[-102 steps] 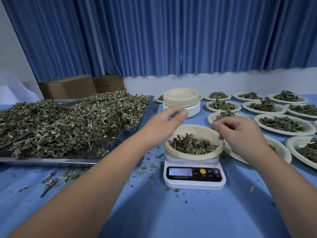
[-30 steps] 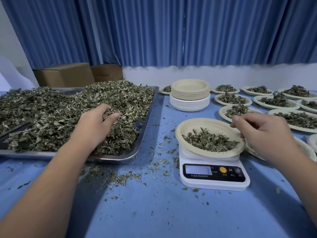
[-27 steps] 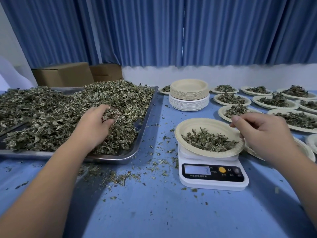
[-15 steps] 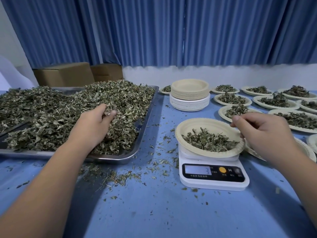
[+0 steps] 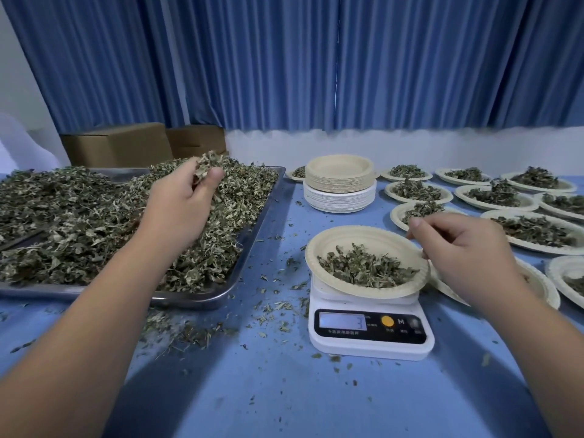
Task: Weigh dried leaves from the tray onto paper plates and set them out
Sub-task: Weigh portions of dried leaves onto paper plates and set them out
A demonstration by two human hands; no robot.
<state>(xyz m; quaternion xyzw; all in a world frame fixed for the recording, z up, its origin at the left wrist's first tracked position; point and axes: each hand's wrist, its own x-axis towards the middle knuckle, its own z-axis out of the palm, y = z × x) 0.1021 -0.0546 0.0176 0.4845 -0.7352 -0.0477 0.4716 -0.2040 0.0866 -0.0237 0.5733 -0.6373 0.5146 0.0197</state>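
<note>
Well underway: many filled plates (image 5: pixel 418 201) set out, another plate (image 5: pixel 347 230) part-loaded on the scale (image 5: pixel 369 330), left grip (image 5: pixel 180 207) pinching leaves (image 5: pixel 205 167) above the heaped tray (image 5: pixel 252 235), right grip (image 5: pixel 458 245) curled, contents unclear.

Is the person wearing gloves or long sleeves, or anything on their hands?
No. The left hand and right hand are bare: no gloves, rings or watch showing. The left forearm and right forearm are bare too, with no sleeve in view.
</note>
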